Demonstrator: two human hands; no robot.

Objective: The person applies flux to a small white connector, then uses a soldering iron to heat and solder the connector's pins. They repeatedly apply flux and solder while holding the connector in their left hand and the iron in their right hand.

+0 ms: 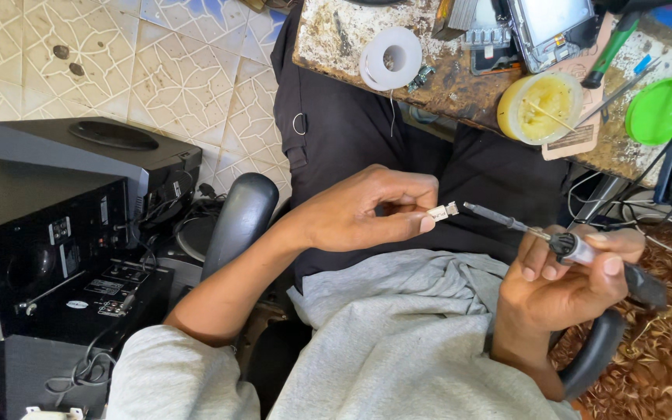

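Observation:
My left hand (363, 211) pinches a small silver metal connector (443, 211) between thumb and forefinger, held over my lap. My right hand (573, 272) grips a soldering iron (577, 249) by its grey and black handle. The iron's thin dark tip (491, 215) points left and ends just right of the connector, a small gap apart. Both hands hover above my black trousers and grey shirt.
The worn workbench edge (460, 97) carries a white solder spool (390, 58), a yellow flux tub (540, 107), a green lid (655, 113), an opened device (550, 27) and a green-handled screwdriver (612, 47). Black audio units (48, 249) stand left. Chair armrests (239, 222) flank me.

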